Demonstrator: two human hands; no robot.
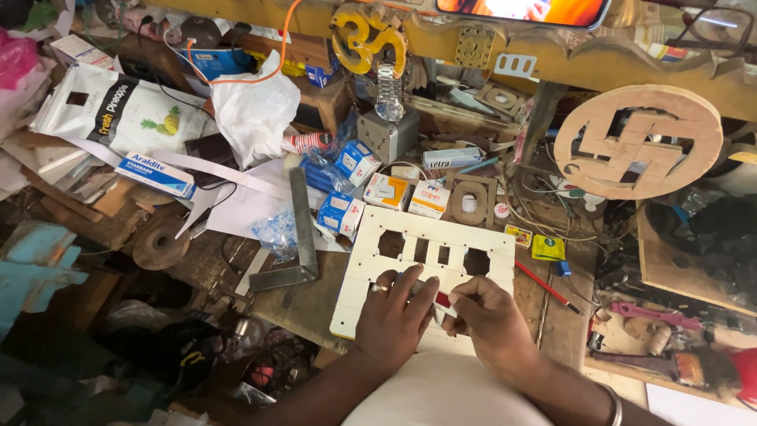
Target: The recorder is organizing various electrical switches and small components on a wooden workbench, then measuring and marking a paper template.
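White cutout panel (426,260) overhung bench edge; left hand (394,315) pressed flat on it, right hand (489,319) pinched small red-white piece (444,300). Risk: panel tipping under uneven press.

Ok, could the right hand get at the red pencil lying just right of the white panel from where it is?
Probably yes. The red pencil lies uncovered on the bench beside the white panel, close to the right hand, with nothing between. That hand already pinches a small red-and-white object, though.

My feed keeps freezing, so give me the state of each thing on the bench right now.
White cutout panel: flat on bench, pinned by both hands.
Left hand: pressing on panel.
Right hand: gripping small red-and-white tool.
Red pencil: lying loose beside panel.
Steel square: lying flat.
Phone: screen lit.
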